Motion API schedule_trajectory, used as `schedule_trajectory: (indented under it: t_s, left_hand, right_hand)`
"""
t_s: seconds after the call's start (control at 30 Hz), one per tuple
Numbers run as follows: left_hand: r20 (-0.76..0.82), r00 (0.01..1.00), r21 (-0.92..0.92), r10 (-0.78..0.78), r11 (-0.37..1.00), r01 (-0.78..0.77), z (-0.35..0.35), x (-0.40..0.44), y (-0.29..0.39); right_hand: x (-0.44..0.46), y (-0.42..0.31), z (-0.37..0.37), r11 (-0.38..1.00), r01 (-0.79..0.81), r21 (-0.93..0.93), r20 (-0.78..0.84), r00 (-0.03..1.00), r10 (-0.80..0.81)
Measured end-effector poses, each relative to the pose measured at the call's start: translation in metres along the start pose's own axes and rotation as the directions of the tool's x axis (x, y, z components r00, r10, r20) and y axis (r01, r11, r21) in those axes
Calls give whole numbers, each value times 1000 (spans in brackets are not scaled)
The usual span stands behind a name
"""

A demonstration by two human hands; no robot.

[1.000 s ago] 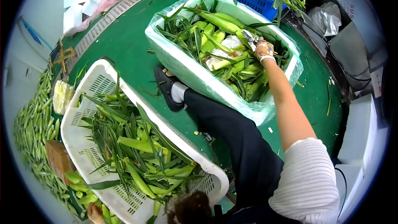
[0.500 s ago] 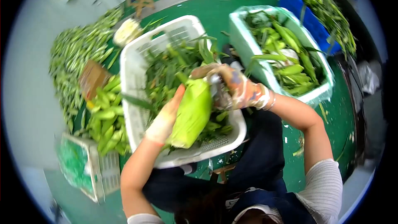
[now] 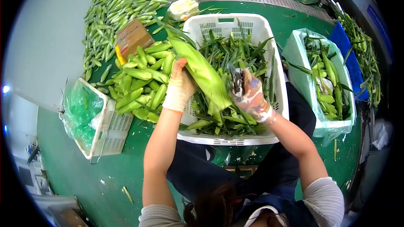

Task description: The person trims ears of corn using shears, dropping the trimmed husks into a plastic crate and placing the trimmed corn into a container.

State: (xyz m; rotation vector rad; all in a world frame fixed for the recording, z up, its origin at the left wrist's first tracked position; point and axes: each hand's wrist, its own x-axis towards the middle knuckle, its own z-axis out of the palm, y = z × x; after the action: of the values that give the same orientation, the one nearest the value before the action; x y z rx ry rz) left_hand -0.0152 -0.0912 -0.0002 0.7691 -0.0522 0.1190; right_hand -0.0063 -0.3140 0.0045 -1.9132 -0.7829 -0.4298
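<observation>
One green corn ear (image 3: 201, 69), left fingers (image 3: 181, 63) gripping it, right fingers (image 3: 251, 79) curled around shears (image 3: 237, 82)

Shiny metal, smooth plastic and matt cloth before us.
We see bright metal on the clippers (image 3: 238, 84), a faintly veined, softly glossy corn husk (image 3: 198, 68), matt cloth gloves (image 3: 254, 96), hard, smooth plastic on the basket (image 3: 193, 136), a crinkled, glossy film liner (image 3: 296, 52), a matt cardboard carton (image 3: 132, 38), ribbed knit sleeves (image 3: 324, 199).

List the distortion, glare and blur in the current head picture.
Head view: fisheye curvature, black corners; small bright spots at the left edge; silver metal hand tool in the right hand slightly blurred; long green husk-wrapped corn ear fairly clear.
</observation>
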Motion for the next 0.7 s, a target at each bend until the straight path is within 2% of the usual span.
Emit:
schedule_trajectory:
  t_s: [0.03, 0.07, 0.1, 0.17, 0.2, 0.23, 0.3, 0.33, 0.37, 0.43, 0.47, 0.5, 0.57, 0.63, 0.67, 0.7]
  left_hand:
    - [-35, 998, 14, 53, 999, -52, 10, 2, 9]
    - [-145, 989, -49, 34, 998, -41, 20, 3, 20]
    - [-255, 967, -115, -3, 993, -27, 28, 4, 27]
    - [-285, 950, -222, -125, 973, 62, -3, 16, 34]
    - [-395, 918, -187, -19, 980, -60, 1, 17, 33]
    - [-395, 918, -186, -22, 981, -57, 0, 18, 33]
    - [-567, 811, -130, 146, 956, -263, -3, 16, 31]
    - [-605, 787, -157, 122, 950, -268, -1, 16, 32]
    - [-603, 789, -160, 119, 951, -266, 0, 16, 30]
    - [-614, 776, -176, 146, 933, -315, -4, 16, 30]
    - [-674, 716, -104, 181, 936, -335, 8, 12, 29]
    - [-673, 717, -102, 181, 938, -331, 10, 8, 26]
    - [-651, 735, 26, 193, 972, -232, 9, -2, 18]
    - [-618, 768, -22, 168, 973, -230, 5, -3, 10]
    - [-628, 769, -26, 120, 984, -174, 1, -2, 7]
    - [-638, 767, -35, 67, 993, -116, 0, -2, 5]
  right_hand:
    - [-6, -5, 1, 989, -144, -19, 96, 985, 146]
    - [-9, -11, -3, 930, -367, -37, 265, 893, 363]
    - [-21, 2, 0, 904, -427, -31, 348, 843, 410]
    - [-39, 1, 1, 815, -575, 75, 470, 741, 480]
    - [-42, -17, -4, 784, -621, -14, 548, 651, 525]
    - [-58, -17, 2, 776, -627, 71, 577, 660, 481]
    - [-79, -23, 15, 714, -698, 50, 643, 569, 512]
    - [-75, -33, 20, 621, -783, -35, 663, 447, 600]
    - [-68, -47, 23, 622, -768, -153, 580, 440, 685]
    - [-75, -26, 54, 643, -759, 102, 410, 621, 669]
    - [-71, -12, 69, 544, -785, 297, 356, 619, 700]
    - [-56, -5, 79, 472, -736, 485, 233, 629, 742]
    - [-23, 13, 75, 627, -580, 520, 131, 779, 613]
    - [-1, 8, 53, 593, -579, 560, 392, 816, 426]
    - [7, -2, 44, 721, -595, 356, 480, 778, 405]
    - [5, -7, 43, 874, -408, 263, 388, 874, 291]
